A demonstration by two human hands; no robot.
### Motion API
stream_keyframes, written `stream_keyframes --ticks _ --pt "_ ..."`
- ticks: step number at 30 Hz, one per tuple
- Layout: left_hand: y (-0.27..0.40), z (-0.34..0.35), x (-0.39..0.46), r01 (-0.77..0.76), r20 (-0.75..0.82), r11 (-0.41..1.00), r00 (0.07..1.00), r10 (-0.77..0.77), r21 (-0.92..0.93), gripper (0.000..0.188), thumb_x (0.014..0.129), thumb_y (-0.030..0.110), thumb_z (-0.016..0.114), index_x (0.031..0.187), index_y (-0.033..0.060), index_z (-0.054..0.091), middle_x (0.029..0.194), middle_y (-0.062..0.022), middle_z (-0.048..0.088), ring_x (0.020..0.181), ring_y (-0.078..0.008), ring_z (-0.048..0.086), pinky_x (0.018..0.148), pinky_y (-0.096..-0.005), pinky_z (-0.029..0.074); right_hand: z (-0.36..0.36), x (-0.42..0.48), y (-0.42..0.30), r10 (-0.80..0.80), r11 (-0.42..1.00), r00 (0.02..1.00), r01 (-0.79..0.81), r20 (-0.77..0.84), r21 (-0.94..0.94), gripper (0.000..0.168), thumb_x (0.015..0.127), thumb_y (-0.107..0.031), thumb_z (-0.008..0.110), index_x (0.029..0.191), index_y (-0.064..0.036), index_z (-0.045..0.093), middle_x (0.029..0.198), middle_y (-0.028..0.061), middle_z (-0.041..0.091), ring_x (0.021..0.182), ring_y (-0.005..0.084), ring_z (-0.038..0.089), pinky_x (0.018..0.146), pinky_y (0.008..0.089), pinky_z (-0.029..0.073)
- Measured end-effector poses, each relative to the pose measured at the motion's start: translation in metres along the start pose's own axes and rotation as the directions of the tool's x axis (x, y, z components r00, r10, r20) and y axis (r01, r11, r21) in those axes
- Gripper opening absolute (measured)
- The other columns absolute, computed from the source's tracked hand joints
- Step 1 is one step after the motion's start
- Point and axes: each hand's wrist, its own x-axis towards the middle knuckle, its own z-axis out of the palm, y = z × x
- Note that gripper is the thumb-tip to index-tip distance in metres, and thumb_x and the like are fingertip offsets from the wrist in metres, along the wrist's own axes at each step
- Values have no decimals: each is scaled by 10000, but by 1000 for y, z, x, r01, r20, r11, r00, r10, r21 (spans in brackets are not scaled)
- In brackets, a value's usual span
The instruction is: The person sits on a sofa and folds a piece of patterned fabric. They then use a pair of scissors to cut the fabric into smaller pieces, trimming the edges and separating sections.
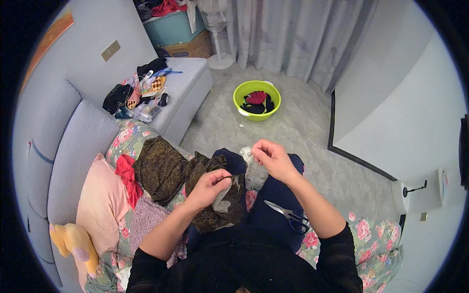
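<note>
My left hand (209, 188) pinches the edge of a dark brown patterned cloth (210, 218) that lies over my left thigh. To the right and a bit farther forward, my right hand (273, 159) is raised, thumb and forefinger pinched together on something thin, perhaps a needle or thread; it is too small to tell. A pair of scissors (287, 214) with dark handles lies on my right thigh, on dark blue trousers. More of the brown patterned cloth (159, 170) spreads on the bed at the left, beside a red cloth (128, 179).
A green basin (257, 118) with dark and red clothes stands on the floor ahead. At the far left, a grey bench (187, 78) holds small items. I sit on a floral bedspread (362, 234), with a yellow plush toy (77, 243) at the left. A white fan (220, 60) stands by the curtain.
</note>
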Motion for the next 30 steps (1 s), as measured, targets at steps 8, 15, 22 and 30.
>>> stream_keyframes --ticks 8,15,22,30 --pt "17 17 15 -151 -55 695 963 265 703 120 830 118 634 866 8 604 749 -93 622 639 -192 589 594 -307 455 -14 -21 35 44 999 998 -46 -49 -27 145 925 -137 561 847 -16 576 702 -9 583 641 67 541 594 243 452" --pt "30 35 41 -257 50 501 920 390 826 113 785 91 635 875 23 623 804 -140 635 693 -324 610 611 -380 480 -36 -44 64 25 970 984 -67 -176 -234 124 893 -140 596 900 -18 581 785 32 584 704 114 561 645 255 466" --pt "29 37 48 -268 67 455 909 412 849 104 781 84 625 873 35 621 840 -122 636 789 -338 614 690 -409 490 -43 -113 31 -188 736 973 48 -136 -675 236 800 -145 661 975 -28 556 936 133 563 866 322 587 708 394 498" --pt "31 37 50 -219 -14 642 941 338 735 111 795 51 636 899 12 632 846 -118 650 760 -266 629 697 -327 489 -39 -202 32 150 533 988 -57 28 -844 322 793 -226 681 983 -25 517 908 150 545 875 328 585 732 414 508"
